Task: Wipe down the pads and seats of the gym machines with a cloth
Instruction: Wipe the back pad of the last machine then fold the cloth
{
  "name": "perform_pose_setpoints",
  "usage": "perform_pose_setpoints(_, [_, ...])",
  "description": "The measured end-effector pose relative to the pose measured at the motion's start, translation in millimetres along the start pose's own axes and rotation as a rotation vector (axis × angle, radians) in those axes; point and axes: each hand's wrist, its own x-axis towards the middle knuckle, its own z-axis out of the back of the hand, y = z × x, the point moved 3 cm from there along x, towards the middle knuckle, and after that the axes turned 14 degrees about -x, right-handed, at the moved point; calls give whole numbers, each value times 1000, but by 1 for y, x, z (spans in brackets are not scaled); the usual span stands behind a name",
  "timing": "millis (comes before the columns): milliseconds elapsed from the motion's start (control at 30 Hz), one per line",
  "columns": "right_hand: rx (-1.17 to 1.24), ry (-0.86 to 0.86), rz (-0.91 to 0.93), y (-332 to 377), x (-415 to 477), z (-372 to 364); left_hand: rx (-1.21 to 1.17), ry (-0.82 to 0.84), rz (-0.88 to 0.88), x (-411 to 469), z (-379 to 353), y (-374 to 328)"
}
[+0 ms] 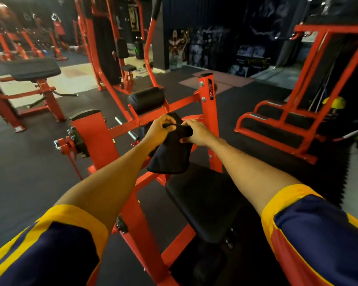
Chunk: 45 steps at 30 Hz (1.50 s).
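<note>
Above the black seat [203,203], both arms reach forward; left hand [159,129] and right hand [196,132] grip a dark cloth [170,157] that hangs down

dark rubber floor [39,166] all round. carries a red machine [132,203] with a black seat [203,203] at the centre, a red bench [46,89] with a black pad [25,69] at ten o'clock, a red footplate frame [277,124] at three o'clock. gives way to pale tiles [77,75] at eleven o'clock; bears a reddish mat [215,81] at one o'clock.
</note>
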Motion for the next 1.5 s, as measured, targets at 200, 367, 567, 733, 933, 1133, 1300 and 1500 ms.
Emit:
perform_pose_setpoints(200, [-32, -12, -14, -7, -49, 65, 43, 44, 2, -10, -25, -58])
perform_pose_setpoints(367, [-64, -26, -93, -33, -96, 124, 275, 208, 13, -28, -43, -98])
perform_pose_setpoints(567, [-60, -10, -128, -39, -149, 163, 249, 237, -91, -45, -78, -142])
perform_pose_setpoints(733, [-140, -59, -206, -42, -187, 189, 237, 299, -251, -53, -110, -189])
perform_pose_setpoints(933, [-238, -147, -294, -34, -220, 218, 230, 417, -371, -56, -119, -225])
perform_pose_setpoints(1133, [-250, -182, -441, -12, -257, 238, 152, 502, -430, -60, -114, -253])
perform_pose_setpoints(1300, [-282, -254, -505, 6, -293, 248, 100, 484, -446, -73, -109, -267])
perform_pose_setpoints(1500, [-391, -264, -609, 27, -335, 257, 65, 464, -429, -90, -111, -275])
